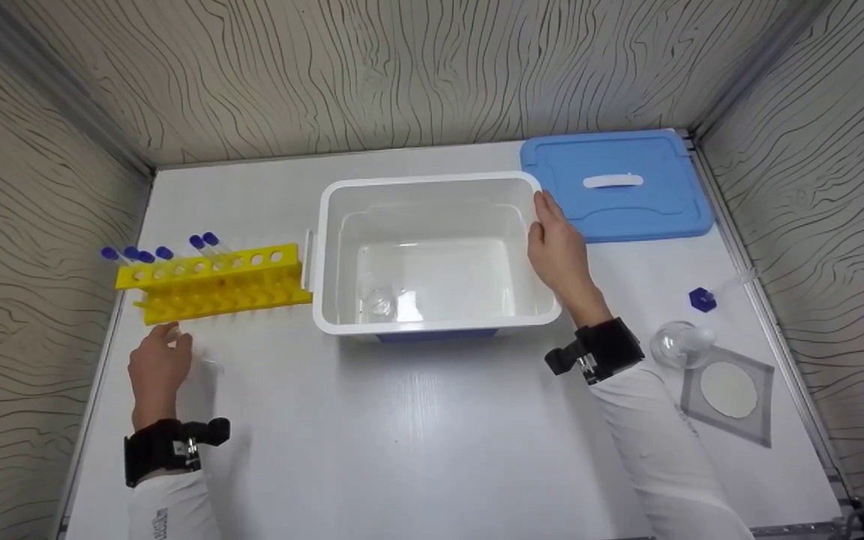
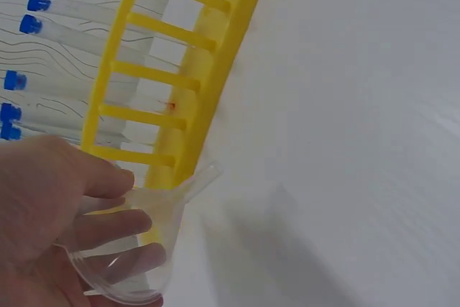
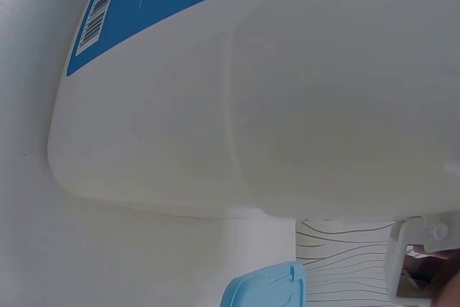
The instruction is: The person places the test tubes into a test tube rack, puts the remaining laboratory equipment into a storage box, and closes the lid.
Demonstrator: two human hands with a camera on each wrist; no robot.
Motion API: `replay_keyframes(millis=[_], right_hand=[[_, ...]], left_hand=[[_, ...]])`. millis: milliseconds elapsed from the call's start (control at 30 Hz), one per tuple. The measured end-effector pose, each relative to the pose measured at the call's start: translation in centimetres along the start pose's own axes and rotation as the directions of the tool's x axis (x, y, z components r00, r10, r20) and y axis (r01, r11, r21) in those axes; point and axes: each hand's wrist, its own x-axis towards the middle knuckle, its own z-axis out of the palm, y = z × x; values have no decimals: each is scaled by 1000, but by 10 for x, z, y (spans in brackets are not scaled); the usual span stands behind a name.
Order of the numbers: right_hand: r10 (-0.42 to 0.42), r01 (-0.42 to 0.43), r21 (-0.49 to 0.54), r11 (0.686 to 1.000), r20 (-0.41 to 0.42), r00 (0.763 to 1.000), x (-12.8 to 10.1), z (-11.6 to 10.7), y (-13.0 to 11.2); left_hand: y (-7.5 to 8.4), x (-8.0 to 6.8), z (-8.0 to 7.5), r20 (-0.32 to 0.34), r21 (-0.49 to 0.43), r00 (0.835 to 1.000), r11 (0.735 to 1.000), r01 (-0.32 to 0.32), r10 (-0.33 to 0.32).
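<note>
The work surface was a white table (image 1: 417,442) boxed in by walls papered with a wavy wood-grain print. A clear glass funnel (image 2: 140,253) lay in the left hand (image 1: 156,369) at the near-left of the table, just in front of the yellow test-tube rack (image 1: 214,283); in the left wrist view the fingers (image 2: 108,229) curled round the funnel's wide cone, while its narrow stem pointed away from the palm, up toward the near foot of the rack and close against it, though contact could not be confirmed. The funnel's long axis therefore ran from the hand toward the rack. Blue-capped test tubes (image 1: 166,253) stood in the rack's left-hand holes, leaning back and away from the hand. To the right of the rack sat an open white plastic tub (image 1: 432,255), with a small clear glass vessel (image 1: 379,302) on its floor, type not resolved. The right hand (image 1: 558,251) rested on the tub's right rim, fingers lying along the edge; whether they hooked over it could not be told. The left hand was the nearer one to the rack, and the right hand stood well apart from it across the tub. Beyond the tub lay its blue lid (image 1: 618,186). At the right of the table were a blue cap (image 1: 702,299), a clear glass flask (image 1: 678,343), and a wire gauze square with a white disc (image 1: 728,388).
</note>
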Motion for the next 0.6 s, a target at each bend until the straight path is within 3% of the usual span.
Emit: replay_keyframes(millis=[200,600], right_hand=[[-4,4,3,1000,-4,1000,1,2,0],[2,-2,5,1000,0,1000,1,1,1]], left_hand=[[14,-4,-9,-44,-5,999,1000,-19,19],[52,-24,-30,-47,13,995,996,-90,91]])
